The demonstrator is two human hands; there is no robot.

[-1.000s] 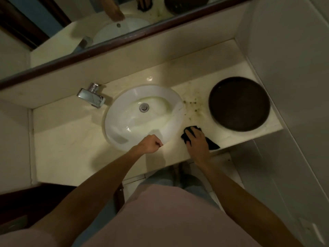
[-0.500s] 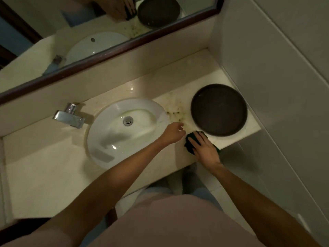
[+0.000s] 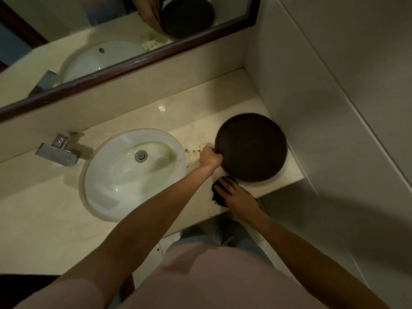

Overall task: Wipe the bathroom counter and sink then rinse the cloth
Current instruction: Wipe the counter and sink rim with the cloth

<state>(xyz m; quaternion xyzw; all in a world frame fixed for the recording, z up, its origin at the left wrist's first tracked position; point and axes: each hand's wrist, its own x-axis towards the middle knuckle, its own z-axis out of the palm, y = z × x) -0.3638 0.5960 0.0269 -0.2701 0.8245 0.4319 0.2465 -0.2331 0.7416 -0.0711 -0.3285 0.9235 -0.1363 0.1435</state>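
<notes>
A cream stone counter (image 3: pixel 44 219) holds a white oval sink (image 3: pixel 124 175) with a metal drain. Brown-green stains (image 3: pixel 194 149) mark the counter between the sink and a dark round tray (image 3: pixel 252 147). My left hand (image 3: pixel 209 156) grips the tray's left rim, and that edge looks tilted up off the counter. My right hand (image 3: pixel 234 192) presses a dark cloth (image 3: pixel 217 192) flat on the counter near the front edge, just below the tray. Most of the cloth is hidden under my fingers.
A chrome tap (image 3: pixel 59 151) stands left of the sink. A dark-framed mirror (image 3: pixel 133 63) runs along the back wall. A tiled wall (image 3: pixel 312 108) closes the counter's right end. The floor (image 3: pixel 169 241) lies below the counter's front edge.
My left hand moved right from the sink's front rim to the tray and took hold of its left rim. My right hand with the cloth stayed near the counter's front edge.
</notes>
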